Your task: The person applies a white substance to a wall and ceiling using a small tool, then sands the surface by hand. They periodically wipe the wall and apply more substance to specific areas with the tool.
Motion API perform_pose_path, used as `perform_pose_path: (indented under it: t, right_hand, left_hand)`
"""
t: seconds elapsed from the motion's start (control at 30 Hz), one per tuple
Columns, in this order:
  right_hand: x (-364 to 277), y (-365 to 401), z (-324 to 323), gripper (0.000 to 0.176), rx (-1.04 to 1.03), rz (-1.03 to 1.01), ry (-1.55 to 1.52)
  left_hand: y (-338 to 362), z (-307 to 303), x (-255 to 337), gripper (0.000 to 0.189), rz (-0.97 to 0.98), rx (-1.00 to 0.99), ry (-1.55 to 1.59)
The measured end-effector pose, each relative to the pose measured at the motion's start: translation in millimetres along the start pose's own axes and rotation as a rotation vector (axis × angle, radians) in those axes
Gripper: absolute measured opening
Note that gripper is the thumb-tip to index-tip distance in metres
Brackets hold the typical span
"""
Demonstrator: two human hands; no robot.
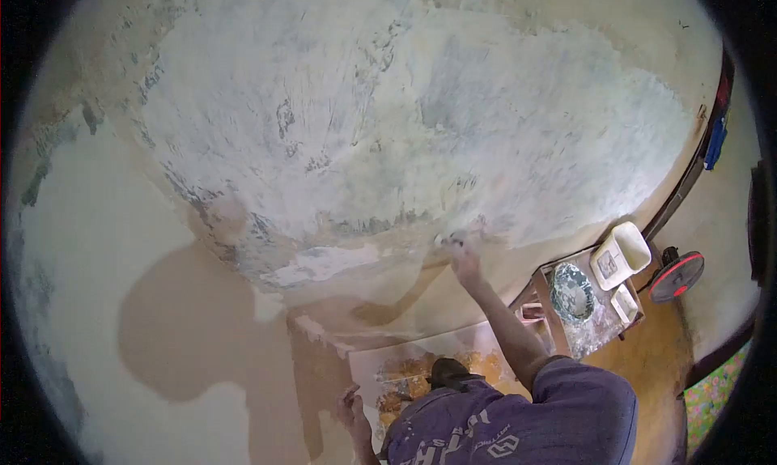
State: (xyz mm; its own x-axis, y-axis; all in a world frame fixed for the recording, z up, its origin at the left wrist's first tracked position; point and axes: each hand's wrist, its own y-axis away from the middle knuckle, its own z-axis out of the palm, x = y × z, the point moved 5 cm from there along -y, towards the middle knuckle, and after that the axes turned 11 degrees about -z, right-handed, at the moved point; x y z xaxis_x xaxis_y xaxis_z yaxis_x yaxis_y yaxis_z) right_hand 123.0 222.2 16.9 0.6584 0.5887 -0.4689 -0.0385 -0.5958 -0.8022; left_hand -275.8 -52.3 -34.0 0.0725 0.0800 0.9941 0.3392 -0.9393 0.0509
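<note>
My right hand point(465, 264) reaches up to the lower edge of the patchy white coating on the wall point(324, 125). Its fingers are closed round something small, pale and dark, too blurred to name, at the wall's surface. Low in the view, my left hand point(351, 408) is near the wall's bottom corner, away from the right one. Its fingers are curled, and what they hold, if anything, is too small to make out. Fresh-looking pale smears and rough grey patches cover the wall, with bare beige bands between them.
At the right, a small table point(595, 335) bears a white-smeared round basin point(571, 293), a white bucket point(621, 255) and a small white container point(624, 304). Beside it stands a black and red fan point(677, 277). Below my body, the floor area point(413, 376) has orange-brown stains.
</note>
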Motion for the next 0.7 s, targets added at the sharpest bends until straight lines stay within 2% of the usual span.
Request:
perform_pose_path:
  t: [0.03, 0.1, 0.17, 0.2, 0.27, 0.37, 0.43, 0.47, 0.5, 0.57, 0.6, 0.67, 0.7]
  right_hand:
    - [-23, 0, -9, 0.031, -0.110, 0.120, -0.056]
    - [-19, -6, -14, 0.033, 0.006, 0.084, -0.250]
    - [-22, -46, -54, 0.034, 0.248, -0.188, 0.006]
    - [-60, -94, -94, 0.034, 0.255, -0.298, 0.399]
    - [-92, -148, -138, 0.032, 0.509, -0.198, 0.519]
    - [-93, -183, -148, 0.030, 0.614, -0.279, 0.446]
    - [-65, -150, -117, 0.026, 0.565, -0.273, 0.512]
    - [-41, -124, -95, 0.030, 0.426, 0.039, 0.167]
    - [-20, -93, -70, 0.031, 0.332, 0.112, 0.091]
    - [10, -11, -4, 0.036, 0.046, 0.009, 0.138]
    - [7, 14, 13, 0.039, -0.088, 0.006, 0.069]
    - [-39, 4, 5, 0.040, -0.262, 0.170, -0.230]
    - [-49, -14, -3, 0.040, -0.226, 0.167, -0.253]
  left_hand:
    - [1, -1, 2, 0.026, 0.009, 0.009, 0.018]
    - [2, -2, 1, 0.026, 0.031, 0.029, 0.054]
    - [6, -5, -13, 0.027, -0.050, 0.060, 0.108]
    - [6, -9, -20, 0.027, -0.094, 0.074, 0.133]
    - [-1, -13, -20, 0.027, -0.026, 0.041, 0.102]
    - [-1, -12, -12, 0.025, -0.012, 0.051, 0.116]
    - [0, -10, -16, 0.024, -0.030, 0.077, 0.126]
    - [-1, -12, -26, 0.024, -0.037, 0.089, 0.122]
    - [-3, -12, -32, 0.023, -0.045, 0.099, 0.117]
    - [-5, -3, -29, 0.023, -0.039, 0.070, 0.103]
    - [-4, 0, -25, 0.023, -0.037, 0.057, 0.093]
    - [1, 15, -4, 0.024, -0.062, -0.008, 0.161]
    - [-2, 22, 4, 0.025, -0.066, -0.039, 0.194]
